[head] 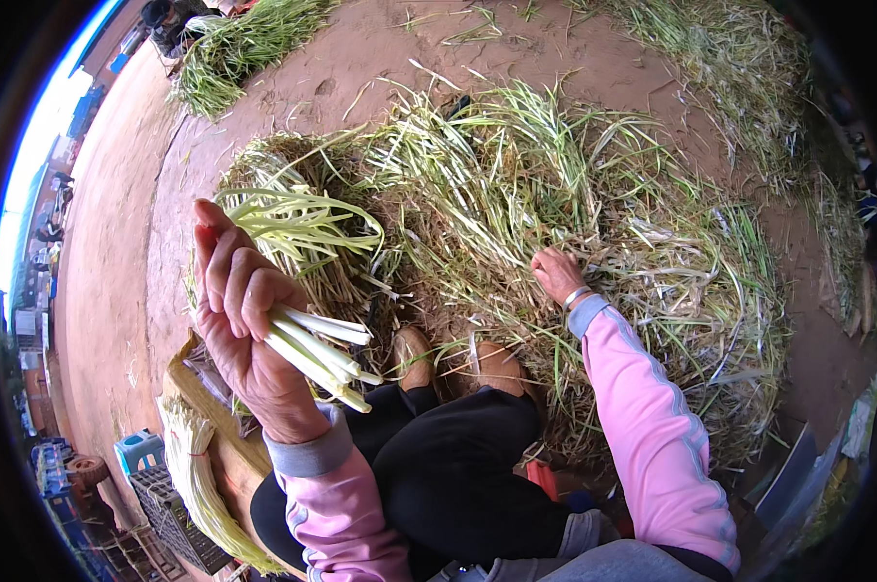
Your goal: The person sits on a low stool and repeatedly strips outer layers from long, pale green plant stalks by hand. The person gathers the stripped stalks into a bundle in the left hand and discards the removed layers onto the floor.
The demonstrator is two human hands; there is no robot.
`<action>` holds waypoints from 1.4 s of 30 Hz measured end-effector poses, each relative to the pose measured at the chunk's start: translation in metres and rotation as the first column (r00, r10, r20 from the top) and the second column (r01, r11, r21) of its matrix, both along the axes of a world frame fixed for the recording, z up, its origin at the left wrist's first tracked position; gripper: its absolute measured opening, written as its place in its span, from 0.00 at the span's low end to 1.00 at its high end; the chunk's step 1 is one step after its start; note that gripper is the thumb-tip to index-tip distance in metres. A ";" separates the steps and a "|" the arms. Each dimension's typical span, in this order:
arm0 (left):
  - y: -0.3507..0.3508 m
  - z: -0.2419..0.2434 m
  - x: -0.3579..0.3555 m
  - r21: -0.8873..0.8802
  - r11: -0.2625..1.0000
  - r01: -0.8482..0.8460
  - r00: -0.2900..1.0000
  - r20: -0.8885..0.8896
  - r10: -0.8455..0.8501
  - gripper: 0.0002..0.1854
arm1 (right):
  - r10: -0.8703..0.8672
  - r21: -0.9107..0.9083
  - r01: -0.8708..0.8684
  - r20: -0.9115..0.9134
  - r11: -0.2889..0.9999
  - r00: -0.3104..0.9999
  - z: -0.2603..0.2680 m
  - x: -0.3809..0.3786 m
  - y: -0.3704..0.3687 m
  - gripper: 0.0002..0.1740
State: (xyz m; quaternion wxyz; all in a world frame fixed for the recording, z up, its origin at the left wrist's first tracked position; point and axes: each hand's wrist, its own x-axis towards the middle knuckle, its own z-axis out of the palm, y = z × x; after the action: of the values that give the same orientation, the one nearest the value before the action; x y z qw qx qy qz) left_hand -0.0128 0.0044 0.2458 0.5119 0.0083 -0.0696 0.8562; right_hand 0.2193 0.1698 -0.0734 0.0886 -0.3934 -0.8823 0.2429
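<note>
My left hand is raised on the left, its fingers closed around a small bunch of blanched leafy stalks. The cut white ends point right and down. Pale yellow-green leaves of the bunch bend out beyond the fingers at the top. My right hand reaches down to a wide heap of green and straw-coloured stalks on the ground. Its fingers are curled and partly hidden, so I cannot tell whether they grip a stalk. Behind my left hand lies another pile of stalks.
A long tied bundle of pale stalks rests on a wooden board at lower left. Beside it are a black plastic crate and a blue stool. My shoes touch the litter. A person sits by green stalks.
</note>
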 end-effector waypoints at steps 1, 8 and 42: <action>0.001 -0.002 0.004 -0.002 1.000 0.026 0.999 -0.027 -0.026 0.15 | -0.030 -0.191 0.005 -0.129 0.982 0.991 0.010 0.015 0.005 0.05; -0.009 -0.003 0.055 -0.156 0.982 0.106 0.962 -0.232 -0.141 0.16 | -0.413 -0.694 -0.219 -0.618 0.685 0.669 0.146 0.109 -0.029 0.09; -0.028 -0.078 0.148 -0.894 0.448 0.005 0.609 -0.353 -0.710 0.08 | 0.053 -0.113 -0.151 -0.603 0.982 0.796 0.199 0.082 -0.132 0.10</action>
State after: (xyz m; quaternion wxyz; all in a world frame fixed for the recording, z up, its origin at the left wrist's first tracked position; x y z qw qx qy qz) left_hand 0.1349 -0.0237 0.1682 0.6214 0.0705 0.5395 0.5637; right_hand 0.3013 0.0375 0.1251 0.3179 -0.2544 -0.8076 0.4267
